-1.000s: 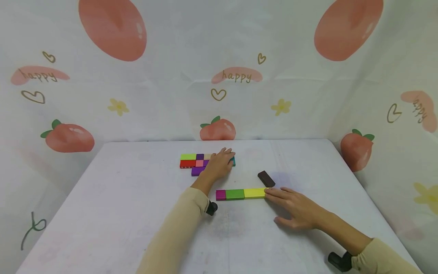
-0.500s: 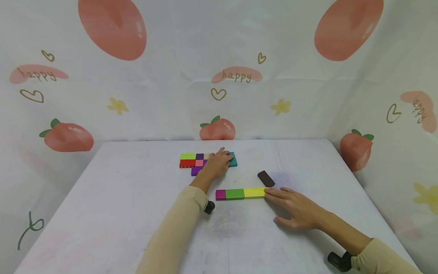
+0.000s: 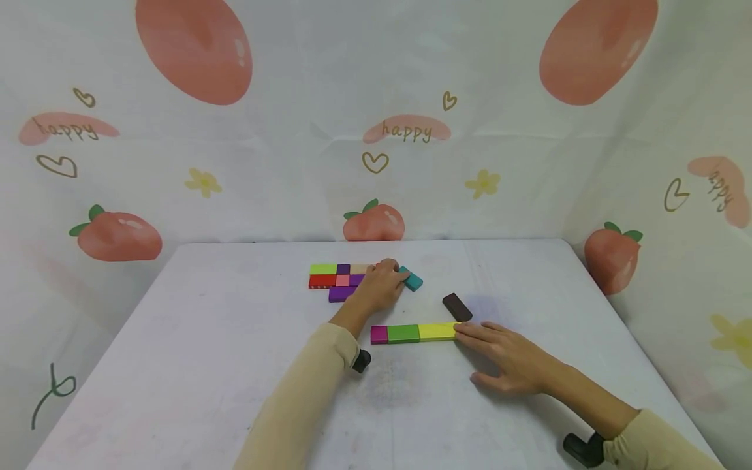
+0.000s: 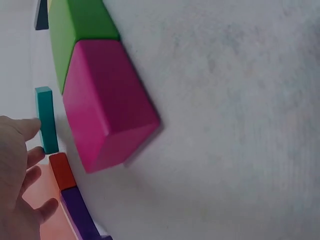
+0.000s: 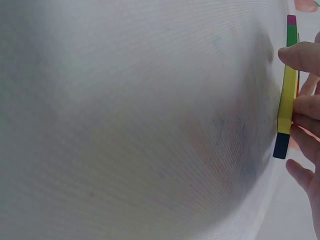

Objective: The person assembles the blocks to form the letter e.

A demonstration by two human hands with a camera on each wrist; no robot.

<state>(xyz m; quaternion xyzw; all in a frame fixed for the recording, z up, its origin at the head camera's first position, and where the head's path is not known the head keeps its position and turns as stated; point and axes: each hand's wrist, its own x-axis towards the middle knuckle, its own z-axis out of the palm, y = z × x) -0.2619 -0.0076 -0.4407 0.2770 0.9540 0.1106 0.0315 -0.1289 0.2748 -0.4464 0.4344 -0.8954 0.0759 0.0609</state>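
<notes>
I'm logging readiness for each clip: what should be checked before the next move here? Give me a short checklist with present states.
1. Left hand touching the teal block: ok.
2. Firm grip on that block: cannot tell; the fingers partly hide each other.
3. Teal block square with the block cluster: not ok, it lies askew.
4. Right hand on the yellow block: ok, fingertips at its right end.
5. Magenta block, green block and yellow block in line: ok.
6. Dark brown block clear of the fingertips: cannot tell.
</notes>
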